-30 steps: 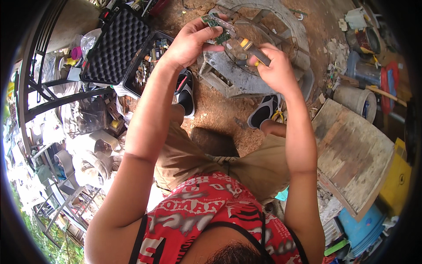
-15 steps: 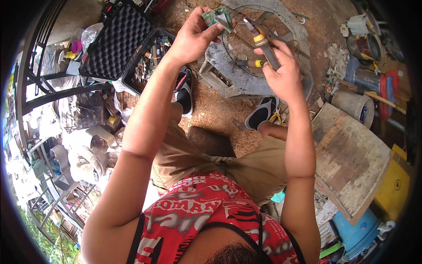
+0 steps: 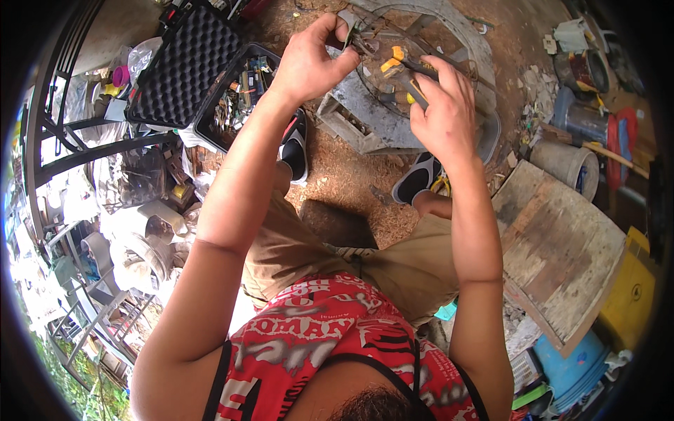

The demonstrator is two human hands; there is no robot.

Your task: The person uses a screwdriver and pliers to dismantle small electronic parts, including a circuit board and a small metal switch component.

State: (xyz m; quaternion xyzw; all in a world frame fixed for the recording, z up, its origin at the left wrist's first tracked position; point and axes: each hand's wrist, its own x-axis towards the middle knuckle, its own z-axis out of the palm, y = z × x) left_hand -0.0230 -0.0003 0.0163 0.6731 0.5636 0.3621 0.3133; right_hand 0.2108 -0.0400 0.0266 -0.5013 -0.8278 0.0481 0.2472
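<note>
My left hand (image 3: pixel 314 59) is up at the top middle, pinching a small green circuit board (image 3: pixel 351 34) between thumb and fingers. The board is seen nearly edge-on. To the right, my right hand (image 3: pixel 447 109) grips pliers (image 3: pixel 394 64) with yellow and black handles, which look spread apart. Their jaws point left toward the board; blur hides whether they touch it. Below both hands lies a grey round metal frame (image 3: pixel 361 105). Another yellow-and-black handled tool (image 3: pixel 411 99) rests on it, partly hidden behind the pliers and my right hand.
On the left an open black case (image 3: pixel 184 67) with a foam-lined lid holds several circuit boards (image 3: pixel 247 85). A worn wooden board (image 3: pixel 558 245) lies at the right, near a grey bucket (image 3: pixel 567 168) and a blue container (image 3: pixel 572 368). White and metal scrap crowds the far left.
The circuit board has turned from face-up to nearly edge-on in my left hand. The pliers have swung left and down, and their handles have spread.
</note>
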